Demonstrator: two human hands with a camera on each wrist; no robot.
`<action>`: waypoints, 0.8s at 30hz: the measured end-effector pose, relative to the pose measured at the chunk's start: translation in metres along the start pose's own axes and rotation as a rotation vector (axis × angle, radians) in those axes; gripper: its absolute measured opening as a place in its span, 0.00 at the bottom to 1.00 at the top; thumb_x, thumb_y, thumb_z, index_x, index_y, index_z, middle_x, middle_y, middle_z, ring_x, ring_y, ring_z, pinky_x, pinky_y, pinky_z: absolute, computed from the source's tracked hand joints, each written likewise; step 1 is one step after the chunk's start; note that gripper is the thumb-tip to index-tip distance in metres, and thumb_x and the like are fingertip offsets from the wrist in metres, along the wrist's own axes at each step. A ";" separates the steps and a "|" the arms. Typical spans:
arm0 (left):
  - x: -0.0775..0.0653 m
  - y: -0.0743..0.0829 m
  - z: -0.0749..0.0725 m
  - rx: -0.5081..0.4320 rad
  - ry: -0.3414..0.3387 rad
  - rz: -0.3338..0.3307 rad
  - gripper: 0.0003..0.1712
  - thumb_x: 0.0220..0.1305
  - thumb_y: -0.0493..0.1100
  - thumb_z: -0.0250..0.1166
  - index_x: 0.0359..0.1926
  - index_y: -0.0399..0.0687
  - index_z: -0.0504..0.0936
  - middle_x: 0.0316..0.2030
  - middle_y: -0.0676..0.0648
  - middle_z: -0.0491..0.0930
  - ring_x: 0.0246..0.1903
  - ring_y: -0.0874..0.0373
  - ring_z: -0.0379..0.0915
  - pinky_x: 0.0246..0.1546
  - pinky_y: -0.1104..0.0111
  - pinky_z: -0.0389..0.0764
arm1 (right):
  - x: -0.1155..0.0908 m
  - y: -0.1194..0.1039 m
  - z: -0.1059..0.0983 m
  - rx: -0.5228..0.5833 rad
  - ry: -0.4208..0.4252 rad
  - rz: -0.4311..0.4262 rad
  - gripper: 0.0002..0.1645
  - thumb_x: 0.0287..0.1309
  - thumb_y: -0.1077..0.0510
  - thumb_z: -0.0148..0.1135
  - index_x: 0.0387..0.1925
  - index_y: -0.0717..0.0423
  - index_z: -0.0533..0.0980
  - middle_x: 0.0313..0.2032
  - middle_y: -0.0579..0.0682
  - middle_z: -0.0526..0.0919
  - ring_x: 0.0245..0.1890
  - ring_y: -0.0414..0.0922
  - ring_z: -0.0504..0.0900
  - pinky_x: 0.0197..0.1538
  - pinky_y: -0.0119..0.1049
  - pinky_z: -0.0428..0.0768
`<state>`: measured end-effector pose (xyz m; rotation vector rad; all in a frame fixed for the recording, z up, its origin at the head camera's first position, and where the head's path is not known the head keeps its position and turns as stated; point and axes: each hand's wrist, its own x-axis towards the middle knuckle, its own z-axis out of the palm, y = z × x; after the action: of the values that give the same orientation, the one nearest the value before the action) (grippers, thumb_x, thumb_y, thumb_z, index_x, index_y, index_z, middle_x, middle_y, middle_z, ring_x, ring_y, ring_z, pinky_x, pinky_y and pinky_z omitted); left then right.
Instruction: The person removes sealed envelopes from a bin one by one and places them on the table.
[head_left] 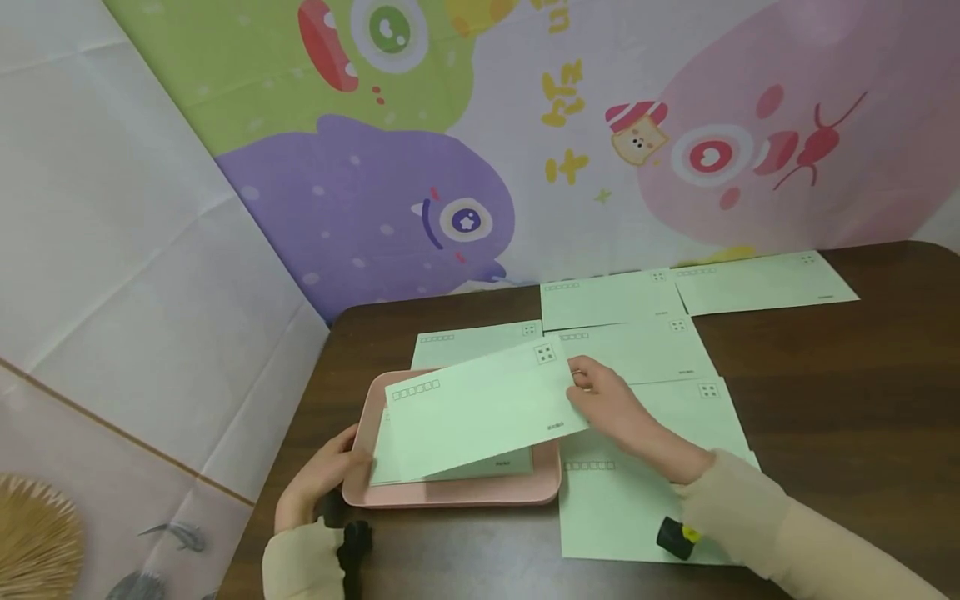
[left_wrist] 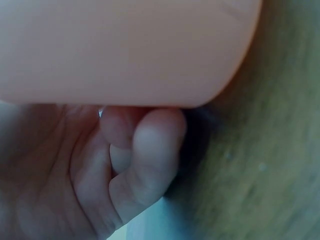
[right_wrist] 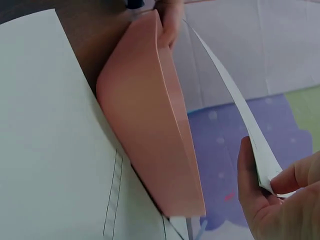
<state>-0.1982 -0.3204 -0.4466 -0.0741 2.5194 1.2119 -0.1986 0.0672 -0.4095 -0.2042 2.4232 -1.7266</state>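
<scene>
A pale green envelope [head_left: 480,404] is pinched at its right end between the thumb and fingers of my right hand [head_left: 611,400]. It slants over a pink tray [head_left: 450,493], clear of the rim in the right wrist view. More envelope paper [head_left: 517,463] lies inside the tray, partly covered by the held one. My left hand [head_left: 322,475] grips the tray's left side, thumb at the rim. In the left wrist view its curled fingers [left_wrist: 155,150] sit under the tray's edge [left_wrist: 125,65].
Several matching envelopes lie on the dark brown table [head_left: 840,400]: one at the back right [head_left: 765,285], one back centre [head_left: 611,302], and one at the front [head_left: 622,525] under my right forearm. A cartoon-printed cloth [head_left: 390,208] hangs behind the table.
</scene>
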 end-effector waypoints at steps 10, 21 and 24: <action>0.001 -0.001 0.001 -0.006 -0.004 0.005 0.33 0.57 0.38 0.51 0.64 0.35 0.58 0.56 0.34 0.66 0.50 0.46 0.66 0.53 0.51 0.65 | -0.007 0.016 -0.032 0.210 0.021 0.012 0.24 0.61 0.65 0.41 0.59 0.69 0.62 0.27 0.49 0.76 0.27 0.37 0.73 0.29 0.29 0.71; 0.005 -0.002 0.001 0.022 0.020 -0.001 0.32 0.57 0.37 0.51 0.64 0.35 0.59 0.58 0.32 0.65 0.54 0.42 0.63 0.57 0.47 0.61 | -0.017 0.034 -0.071 0.226 0.069 0.054 0.27 0.67 0.56 0.40 0.61 0.70 0.59 0.41 0.44 0.78 0.35 0.31 0.79 0.36 0.31 0.78; 0.004 -0.003 0.000 0.016 0.020 -0.005 0.32 0.57 0.37 0.51 0.63 0.35 0.60 0.57 0.33 0.66 0.54 0.42 0.63 0.56 0.47 0.61 | -0.020 0.042 -0.084 0.233 0.076 0.059 0.30 0.67 0.54 0.39 0.62 0.70 0.55 0.42 0.40 0.76 0.36 0.30 0.78 0.37 0.31 0.79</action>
<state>-0.2012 -0.3216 -0.4499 -0.0897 2.5442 1.1947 -0.1969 0.1625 -0.4210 -0.0377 2.2268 -2.0031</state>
